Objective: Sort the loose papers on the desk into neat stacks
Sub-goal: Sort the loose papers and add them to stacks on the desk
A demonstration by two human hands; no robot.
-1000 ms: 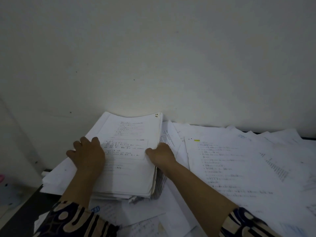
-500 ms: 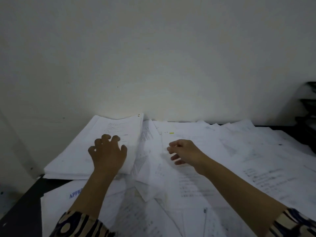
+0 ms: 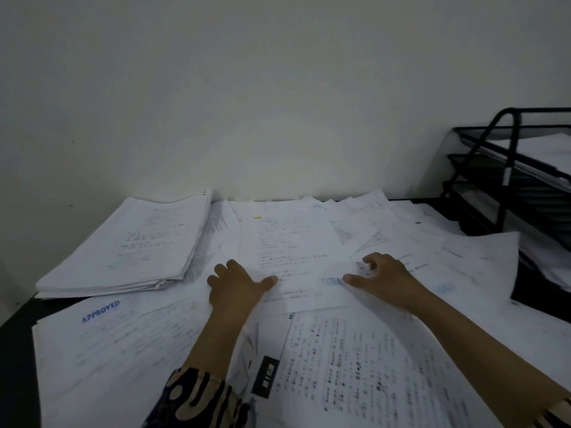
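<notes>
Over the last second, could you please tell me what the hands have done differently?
Both hands let go of the neat stack of white printed papers and moved right onto the loose printed sheet with a yellow mark: left hand, right hand. The stack stayed by the wall.

Blue "APPROVED" stamp on near-left sheet (image 3: 123, 335), seemingly

Dim room, plain off-white wall (image 3: 278, 97) behind a dark desk (image 3: 12, 332), black mesh tray rack (image 3: 506, 168) at right.
</notes>
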